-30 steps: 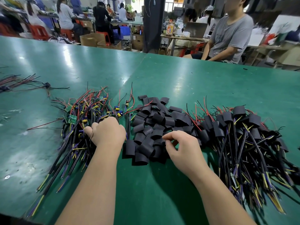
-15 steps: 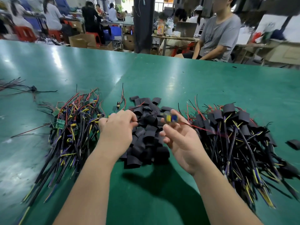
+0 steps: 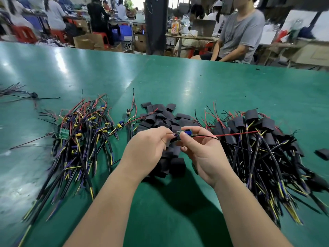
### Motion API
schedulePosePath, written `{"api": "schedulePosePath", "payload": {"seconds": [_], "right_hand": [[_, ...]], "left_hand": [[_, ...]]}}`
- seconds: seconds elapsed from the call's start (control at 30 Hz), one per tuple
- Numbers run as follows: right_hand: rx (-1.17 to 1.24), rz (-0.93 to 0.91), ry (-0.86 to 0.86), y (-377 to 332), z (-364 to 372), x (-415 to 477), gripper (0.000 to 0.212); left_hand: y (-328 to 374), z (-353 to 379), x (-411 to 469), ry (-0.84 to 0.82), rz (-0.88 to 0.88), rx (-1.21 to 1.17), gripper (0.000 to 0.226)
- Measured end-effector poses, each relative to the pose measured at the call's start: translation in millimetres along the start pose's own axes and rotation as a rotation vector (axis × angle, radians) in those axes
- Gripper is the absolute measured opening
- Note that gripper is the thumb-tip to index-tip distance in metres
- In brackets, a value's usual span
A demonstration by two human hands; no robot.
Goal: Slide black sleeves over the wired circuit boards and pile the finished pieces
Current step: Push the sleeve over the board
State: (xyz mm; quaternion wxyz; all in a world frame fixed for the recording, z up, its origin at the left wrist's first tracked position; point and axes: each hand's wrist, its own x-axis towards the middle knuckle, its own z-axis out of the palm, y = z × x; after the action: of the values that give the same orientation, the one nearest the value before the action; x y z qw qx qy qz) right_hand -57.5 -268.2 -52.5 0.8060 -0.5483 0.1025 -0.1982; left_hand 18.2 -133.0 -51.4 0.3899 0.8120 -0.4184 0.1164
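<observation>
My right hand (image 3: 204, 150) pinches a small wired circuit board (image 3: 185, 133) with a blue part; its red and black wires trail right. My left hand (image 3: 147, 147) meets it from the left, fingertips closed on a black sleeve (image 3: 173, 139) at the board's end. Both hands hover over the heap of loose black sleeves (image 3: 160, 120) in the middle. Bare wired boards (image 3: 80, 132) lie in a tangle on the left. Sleeved pieces (image 3: 258, 139) are piled on the right.
The green table (image 3: 195, 86) stretches far ahead. A stray wire bundle (image 3: 26, 95) lies at far left, one loose sleeve (image 3: 323, 153) at far right. A seated person in a grey shirt (image 3: 240, 32) is beyond the table's far edge.
Both hands left the piles and rose together. The right hand now holds a board taken from the left side, and the left hand brought a sleeve up to it.
</observation>
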Motion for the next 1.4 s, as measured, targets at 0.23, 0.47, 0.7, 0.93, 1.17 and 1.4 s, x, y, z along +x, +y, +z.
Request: {"api": "schedulePosePath", "payload": {"seconds": [0.23,0.47,0.7,0.93,1.17,1.4], "right_hand": [[0.053,0.128,0.034,-4.3,-3.1,2.1,0.023],[0.117,0.312,0.109,-4.6,-6.2,2.8,0.016],[0.300,0.494,0.194,-11.5,-6.3,4.4,0.018],[0.295,0.598,0.150,-17.0,-8.9,5.4,0.025],[-0.011,0.461,0.189,-9.8,-12.3,6.6,0.029],[0.023,0.280,0.095,-12.0,-14.0,6.0,0.015]], "left_hand": [[2.5,-0.6,-1.7,0.069,0.054,-0.044,0.025],[4.6,-3.3,-2.0,0.068,0.182,0.056,0.016],[9.3,-1.8,-1.4,0.082,0.263,0.047,0.029],[11.3,2.7,-4.5,0.209,0.380,0.071,0.016],[2.3,6.7,-2.7,0.105,0.219,0.023,0.021],[0.3,6.6,-0.7,-0.099,-0.070,-0.415,0.022]]}}
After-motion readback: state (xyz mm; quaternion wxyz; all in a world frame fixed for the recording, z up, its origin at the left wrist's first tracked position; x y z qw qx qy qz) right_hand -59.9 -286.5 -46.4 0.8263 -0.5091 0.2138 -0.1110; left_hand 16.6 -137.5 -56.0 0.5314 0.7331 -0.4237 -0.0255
